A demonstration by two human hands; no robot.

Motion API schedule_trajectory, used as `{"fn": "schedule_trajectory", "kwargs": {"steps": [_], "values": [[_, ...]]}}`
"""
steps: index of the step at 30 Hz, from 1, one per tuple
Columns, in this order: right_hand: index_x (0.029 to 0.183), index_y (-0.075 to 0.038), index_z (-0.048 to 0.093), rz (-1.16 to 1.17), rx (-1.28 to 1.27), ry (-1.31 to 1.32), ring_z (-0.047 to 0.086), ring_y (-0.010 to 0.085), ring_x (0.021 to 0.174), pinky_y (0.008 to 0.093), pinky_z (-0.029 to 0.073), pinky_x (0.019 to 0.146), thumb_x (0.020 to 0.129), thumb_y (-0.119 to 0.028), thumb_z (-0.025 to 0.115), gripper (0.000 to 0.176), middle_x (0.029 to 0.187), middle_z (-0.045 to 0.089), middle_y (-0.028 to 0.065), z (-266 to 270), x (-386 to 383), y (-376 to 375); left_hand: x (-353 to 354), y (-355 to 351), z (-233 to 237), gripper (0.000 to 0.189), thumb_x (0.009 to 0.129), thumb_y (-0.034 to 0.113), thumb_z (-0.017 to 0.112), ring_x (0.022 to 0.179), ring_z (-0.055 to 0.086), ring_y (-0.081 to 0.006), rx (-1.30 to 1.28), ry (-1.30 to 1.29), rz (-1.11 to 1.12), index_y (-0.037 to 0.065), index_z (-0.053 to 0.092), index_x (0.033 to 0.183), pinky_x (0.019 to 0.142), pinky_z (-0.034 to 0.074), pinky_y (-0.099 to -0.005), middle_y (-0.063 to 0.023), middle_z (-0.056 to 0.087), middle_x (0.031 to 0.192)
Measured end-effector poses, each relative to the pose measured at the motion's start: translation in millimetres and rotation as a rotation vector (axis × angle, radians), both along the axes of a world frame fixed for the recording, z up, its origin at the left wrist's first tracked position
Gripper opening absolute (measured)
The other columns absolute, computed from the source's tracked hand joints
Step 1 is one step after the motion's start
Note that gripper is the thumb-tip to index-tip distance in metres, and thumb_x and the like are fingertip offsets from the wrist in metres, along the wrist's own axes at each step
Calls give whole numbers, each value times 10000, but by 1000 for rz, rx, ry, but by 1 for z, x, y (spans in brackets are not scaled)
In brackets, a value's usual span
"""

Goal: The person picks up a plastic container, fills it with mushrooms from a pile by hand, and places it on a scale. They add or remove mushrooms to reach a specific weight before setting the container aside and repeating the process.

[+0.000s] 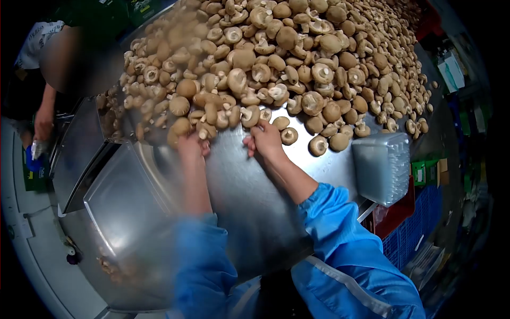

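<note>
A large heap of brown mushrooms (297,58) covers the far part of a steel table (239,196). My left hand (192,147) is at the near edge of the heap with its fingers curled, close under some mushrooms; what it holds, if anything, is hidden. To its right, my right hand (264,139) also has curled fingers, just below a mushroom with a pale stem (249,115). Its fingertips point left, and I cannot make out anything between them. A few loose mushrooms (319,145) lie right of my right hand.
A stack of clear plastic trays (381,167) stands at the table's right. On the left is a clear-walled container (125,199). Another person's arm (45,114) shows at the far left. Blue crates (419,218) and a red crate (398,210) sit below the right edge.
</note>
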State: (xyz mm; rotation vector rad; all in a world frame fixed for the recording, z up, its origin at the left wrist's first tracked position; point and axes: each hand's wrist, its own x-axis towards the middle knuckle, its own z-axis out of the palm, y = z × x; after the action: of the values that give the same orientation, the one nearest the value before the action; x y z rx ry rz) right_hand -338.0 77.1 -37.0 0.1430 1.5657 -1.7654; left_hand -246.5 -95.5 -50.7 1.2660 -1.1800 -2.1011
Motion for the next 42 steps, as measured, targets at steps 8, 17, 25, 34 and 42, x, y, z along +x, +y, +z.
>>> {"fn": "schedule_trajectory", "kwargs": {"steps": [8, 17, 25, 34, 42], "values": [[1198, 5, 536, -54, 62, 182, 541, 132, 516, 287, 529, 457, 988, -53, 391, 262, 706, 585, 99, 0, -37, -31, -27, -7, -17, 280, 963, -39, 372, 465, 520, -166, -141, 65, 17, 49, 459, 1214, 352, 394, -281, -112, 605, 875], [1435, -13, 384, -37, -50, 91, 510, 114, 495, 290, 533, 463, 1012, -96, 395, 432, 679, 559, 82, 3, 30, 24, 50, 44, 3, 342, 986, 29, 433, 490, 572, -174, -139, 96, 2, 69, 431, 1326, 353, 405, -253, -118, 649, 886], [1439, -16, 402, 35, -63, 200, 508, 98, 503, 277, 527, 468, 1014, -115, 422, 437, 714, 579, 81, 68, 85, 46, 116, 56, 86, 366, 952, -2, 472, 529, 621, -181, -118, 58, -67, 14, 454, 1317, 368, 436, -229, -141, 675, 909], [1423, -55, 448, 257, -105, 339, 508, 78, 483, 250, 469, 445, 1007, -134, 454, 423, 704, 586, 37, 112, 175, -8, 241, -4, 137, 324, 915, 1, 523, 487, 568, -114, -280, -63, -8, -82, 572, 1224, 358, 409, -191, -112, 666, 918], [1291, -45, 550, 365, 138, 1078, 528, 302, 1059, 399, 449, 918, 890, -88, 586, 405, 1132, 534, 160, 69, 248, -67, 335, -55, 130, 314, 927, 44, 552, 456, 534, -86, -282, -236, 82, -35, 594, 1228, 345, 372, -184, -83, 661, 880]]}}
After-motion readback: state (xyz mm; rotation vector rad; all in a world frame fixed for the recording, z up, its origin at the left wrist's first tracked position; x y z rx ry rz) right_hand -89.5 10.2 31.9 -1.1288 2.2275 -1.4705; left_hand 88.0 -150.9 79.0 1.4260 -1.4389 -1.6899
